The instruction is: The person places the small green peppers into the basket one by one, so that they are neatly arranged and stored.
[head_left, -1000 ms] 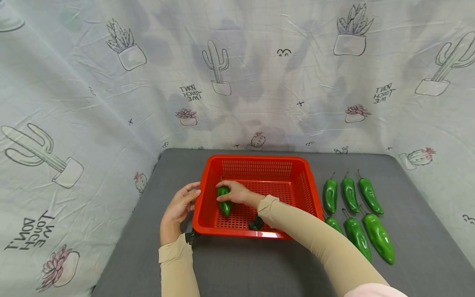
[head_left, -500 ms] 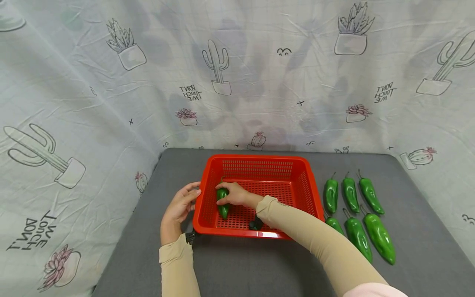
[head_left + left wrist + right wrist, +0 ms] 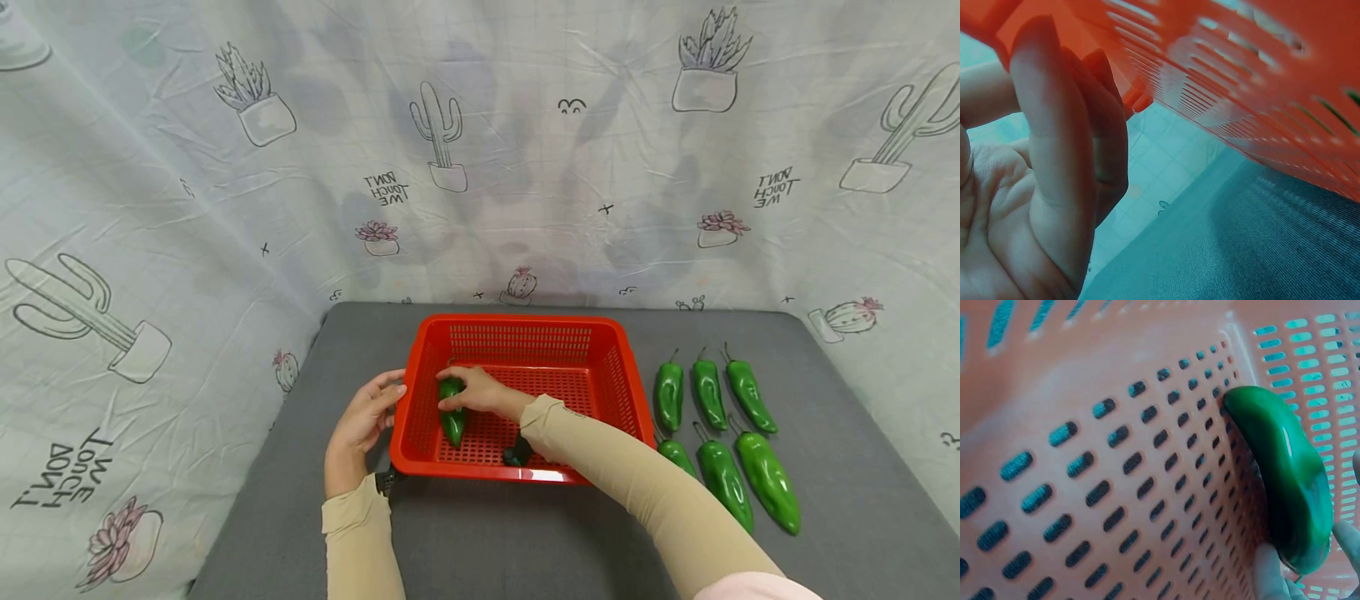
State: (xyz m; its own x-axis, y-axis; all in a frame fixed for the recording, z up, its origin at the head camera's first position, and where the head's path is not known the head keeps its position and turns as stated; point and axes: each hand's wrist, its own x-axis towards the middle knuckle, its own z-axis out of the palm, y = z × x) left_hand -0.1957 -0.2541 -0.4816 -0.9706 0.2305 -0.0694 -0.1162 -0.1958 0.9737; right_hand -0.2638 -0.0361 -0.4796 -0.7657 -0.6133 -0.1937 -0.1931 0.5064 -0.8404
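The nearer right hand (image 3: 478, 392) has thumb and fingers curled round a glossy green tapered pepper (image 3: 453, 427) at its nine o'clock, stem toward twelve, tip six.

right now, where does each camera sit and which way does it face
Head: worn on the head, facing forward and down at the red basket on the grey table; left hand, right hand and sleeves show.
Left wrist: on that wrist, facing the basket's outer wall; fingers show.
Right wrist: on that wrist, facing into the basket at a green pepper; fingertips show.
Shared: head and right wrist both see that pepper in the basket.
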